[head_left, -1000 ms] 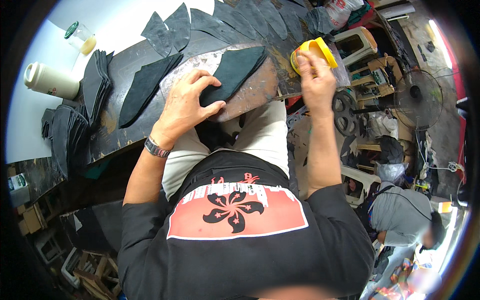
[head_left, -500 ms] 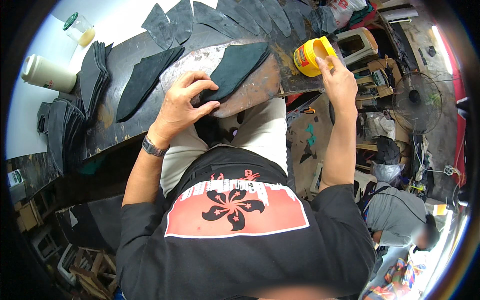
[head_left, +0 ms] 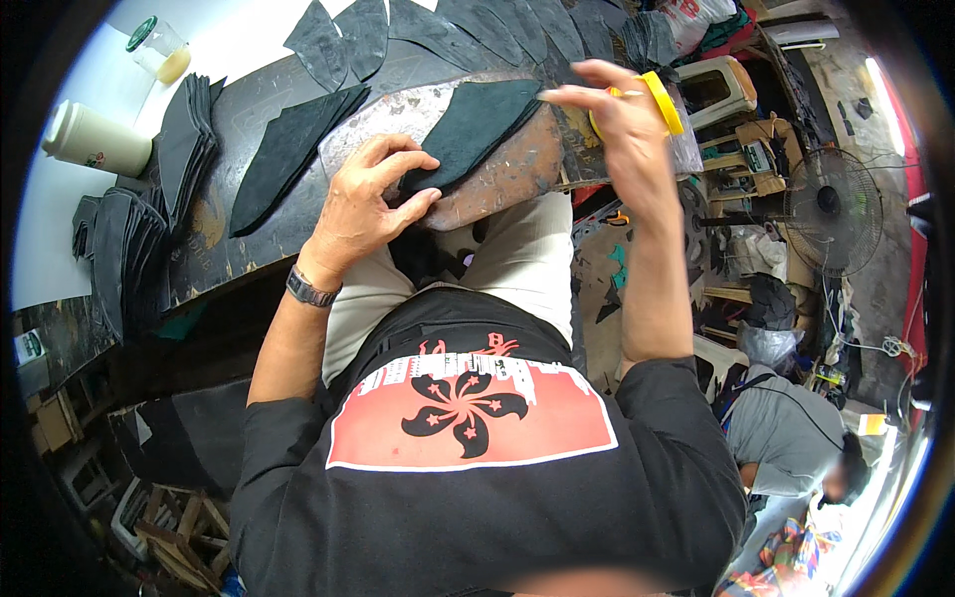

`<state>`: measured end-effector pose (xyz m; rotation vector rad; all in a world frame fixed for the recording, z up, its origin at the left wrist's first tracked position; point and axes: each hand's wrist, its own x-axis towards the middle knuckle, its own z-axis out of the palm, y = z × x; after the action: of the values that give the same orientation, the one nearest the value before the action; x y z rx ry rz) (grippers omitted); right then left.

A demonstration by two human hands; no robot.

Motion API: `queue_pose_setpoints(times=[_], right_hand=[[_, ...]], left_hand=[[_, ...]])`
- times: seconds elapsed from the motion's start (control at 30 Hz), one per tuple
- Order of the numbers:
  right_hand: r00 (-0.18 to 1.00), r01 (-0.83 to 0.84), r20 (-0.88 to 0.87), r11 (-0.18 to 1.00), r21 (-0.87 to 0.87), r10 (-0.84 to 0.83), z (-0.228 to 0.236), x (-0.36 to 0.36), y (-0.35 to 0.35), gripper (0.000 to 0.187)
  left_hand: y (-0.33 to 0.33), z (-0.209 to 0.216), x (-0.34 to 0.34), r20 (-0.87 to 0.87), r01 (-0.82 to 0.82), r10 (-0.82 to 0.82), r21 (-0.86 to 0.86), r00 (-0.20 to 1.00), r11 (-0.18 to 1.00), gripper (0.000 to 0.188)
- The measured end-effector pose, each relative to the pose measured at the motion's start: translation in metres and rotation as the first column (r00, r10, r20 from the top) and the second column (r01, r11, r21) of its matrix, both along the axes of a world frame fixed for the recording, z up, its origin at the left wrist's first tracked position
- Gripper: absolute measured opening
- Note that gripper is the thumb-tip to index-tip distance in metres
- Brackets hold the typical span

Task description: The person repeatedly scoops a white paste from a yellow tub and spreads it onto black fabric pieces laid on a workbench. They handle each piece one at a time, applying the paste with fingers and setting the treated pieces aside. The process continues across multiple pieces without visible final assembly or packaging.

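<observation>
A stack of black leather pieces, cut to a curved, pointed shape, lies on a rounded, worn board at the table's near edge. My left hand grips its left end, with forefinger and thumb at the tip. Slightly blurred, my right hand reaches toward the stack's right tip, fingers stretched out and holding nothing I can see. Behind that hand stands an open yellow jar, mostly hidden by it. Another pile of black leather pieces lies left of the board.
Flat dark leather pieces are spread along the table's back. Several thick stacks stand at the left, near a cream tumbler and a clear jar. At the right are a fan and another person.
My right hand has left the yellow jar's rim and moved left toward the leather stack, its fingers now stretched. My left hand stays at the stack's left end.
</observation>
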<state>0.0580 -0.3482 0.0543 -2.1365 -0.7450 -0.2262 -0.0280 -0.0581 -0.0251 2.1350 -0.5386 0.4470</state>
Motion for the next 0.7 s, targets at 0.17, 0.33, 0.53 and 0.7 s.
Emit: queue_pose_setpoints(times=[0.17, 0.33, 0.53, 0.7], right_hand=[[0.979, 0.199, 0.046, 0.890, -0.411, -0.198, -0.092, 0.039, 0.012, 0.062], [0.935, 0.342, 0.233, 0.853, -0.394, -0.267, -0.112, 0.023, 0.020, 0.076], [0.915, 0.273, 0.393, 0.860, -0.432, -0.093, -0.088, -0.018, 0.034, 0.063], [0.878, 0.417, 0.419, 0.802, -0.427, -0.233, -0.081, 0.017, 0.018, 0.057]], left_hand=[[0.001, 0.002, -0.002, -0.065, -0.004, 0.004, 0.002, 0.998, 1.000, 0.030], [-0.002, 0.003, -0.001, -0.082, -0.006, 0.006, -0.002, 0.997, 1.000, 0.031], [-0.001, 0.006, -0.001, -0.083, 0.021, -0.024, -0.039, 0.996, 0.999, 0.029], [0.002, 0.007, 0.000, -0.089, 0.029, -0.032, -0.028, 0.996, 0.999, 0.024]])
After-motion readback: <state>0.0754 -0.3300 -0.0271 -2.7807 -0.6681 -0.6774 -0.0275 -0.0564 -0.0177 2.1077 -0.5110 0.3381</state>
